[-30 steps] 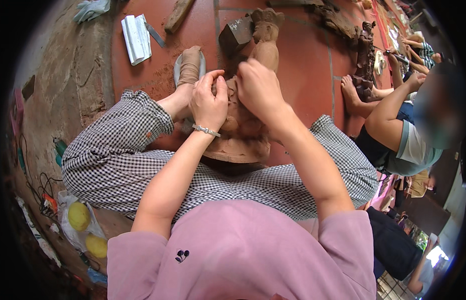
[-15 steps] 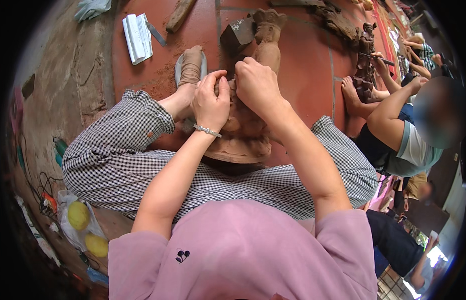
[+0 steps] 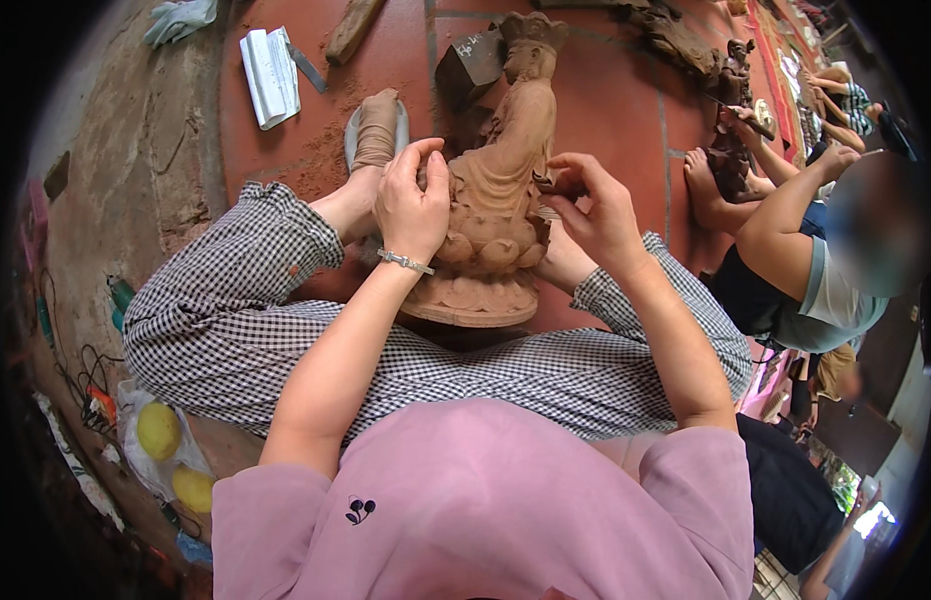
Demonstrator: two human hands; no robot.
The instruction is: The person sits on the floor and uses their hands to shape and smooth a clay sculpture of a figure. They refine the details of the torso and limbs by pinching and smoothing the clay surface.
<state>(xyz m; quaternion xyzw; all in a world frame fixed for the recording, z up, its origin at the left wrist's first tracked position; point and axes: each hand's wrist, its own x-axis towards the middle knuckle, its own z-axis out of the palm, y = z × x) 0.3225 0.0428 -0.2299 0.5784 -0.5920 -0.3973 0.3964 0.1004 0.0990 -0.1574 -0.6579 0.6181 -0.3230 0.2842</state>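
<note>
A carved wooden statue [image 3: 513,150] of a seated, crowned figure stands on a tiered lotus base between my legs. My left hand [image 3: 414,200] is against its left side near the lap, fingers curled and thumb raised along it; the fingertips are partly hidden. On the other side, close to the figure's back, my right hand [image 3: 593,203] pinches a small folded brown sheet [image 3: 546,187] that looks like sandpaper. The sheet is right beside the lotus petals; whether it touches the wood I cannot tell.
A dark block [image 3: 471,70] stands behind the statue on the red tiles. A white folded packet [image 3: 270,80], a flat grey blade [image 3: 308,68] and a wooden stick [image 3: 354,30] lie far left. At right, another person [image 3: 786,250] works on a dark carving [image 3: 731,130].
My right hand has moved from across the statue's front to its right side, uncovering the figure's body. My left hand has stayed nearly in place.
</note>
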